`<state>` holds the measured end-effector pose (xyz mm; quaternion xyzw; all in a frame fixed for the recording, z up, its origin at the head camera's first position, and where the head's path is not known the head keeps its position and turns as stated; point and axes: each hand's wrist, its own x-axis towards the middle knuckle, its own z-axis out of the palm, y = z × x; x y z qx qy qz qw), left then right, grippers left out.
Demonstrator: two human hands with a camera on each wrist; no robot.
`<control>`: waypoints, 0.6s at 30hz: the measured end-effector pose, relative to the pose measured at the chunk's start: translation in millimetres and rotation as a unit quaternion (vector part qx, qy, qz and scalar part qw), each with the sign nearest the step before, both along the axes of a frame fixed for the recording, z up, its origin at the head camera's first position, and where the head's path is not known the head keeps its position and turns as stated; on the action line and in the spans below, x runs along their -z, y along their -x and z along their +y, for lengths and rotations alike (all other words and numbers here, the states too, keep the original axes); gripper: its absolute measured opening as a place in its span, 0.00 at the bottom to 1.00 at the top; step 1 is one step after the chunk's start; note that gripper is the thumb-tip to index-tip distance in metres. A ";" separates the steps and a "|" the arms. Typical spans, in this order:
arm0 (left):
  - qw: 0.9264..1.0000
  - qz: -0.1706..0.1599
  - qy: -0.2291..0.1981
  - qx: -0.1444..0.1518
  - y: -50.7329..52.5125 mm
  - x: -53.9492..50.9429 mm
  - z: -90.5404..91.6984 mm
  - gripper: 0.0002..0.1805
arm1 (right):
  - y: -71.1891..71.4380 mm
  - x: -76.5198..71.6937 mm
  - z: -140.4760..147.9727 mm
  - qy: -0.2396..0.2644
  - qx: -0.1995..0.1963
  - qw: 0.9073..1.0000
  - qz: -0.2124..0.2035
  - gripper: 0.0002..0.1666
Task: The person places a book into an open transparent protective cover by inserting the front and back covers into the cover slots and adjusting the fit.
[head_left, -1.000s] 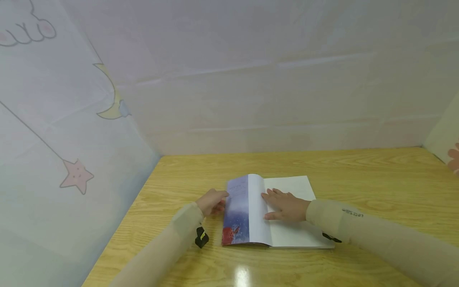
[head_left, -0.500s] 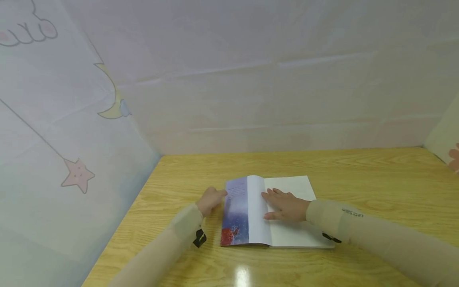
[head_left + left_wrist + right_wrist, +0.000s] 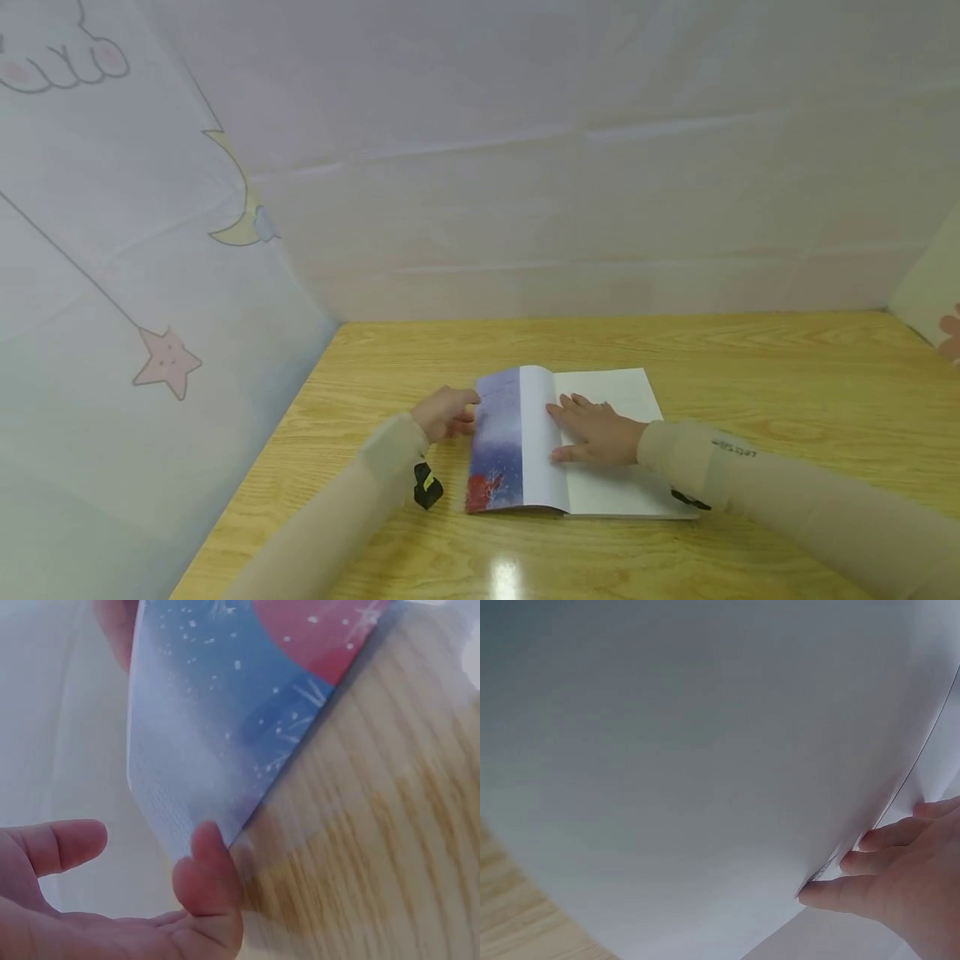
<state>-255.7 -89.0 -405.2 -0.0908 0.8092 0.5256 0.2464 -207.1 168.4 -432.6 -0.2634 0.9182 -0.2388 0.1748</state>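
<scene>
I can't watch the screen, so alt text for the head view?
An open book lies on a wood-grain table, the person's right hand spread across its white pages. The left hand is at the left edge of the purple printed panel.

Pale creased backdrop (image 3: 562, 208) behind a glossy wood-grain table (image 3: 810, 408)

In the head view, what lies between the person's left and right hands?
Part of the open book: the purple-blue printed strip, nearer the left hand, then the curved white strip, reaching the right hand.
</scene>
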 end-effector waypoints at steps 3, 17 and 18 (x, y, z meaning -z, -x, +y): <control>1.000 -0.010 -0.013 0.003 0.4 2.6 2.6 0.32 | -0.4 1.9 -1.9 0.001 0.004 1.000 0.002 0.53; 0.997 0.054 0.045 0.034 -1.7 9.5 5.6 0.21 | -0.6 11.7 -8.9 -0.038 -0.014 0.998 0.049 0.56; 0.992 0.078 0.076 0.057 -2.0 9.8 5.7 0.21 | 0.2 11.1 -9.2 -0.038 -0.016 0.998 0.050 0.56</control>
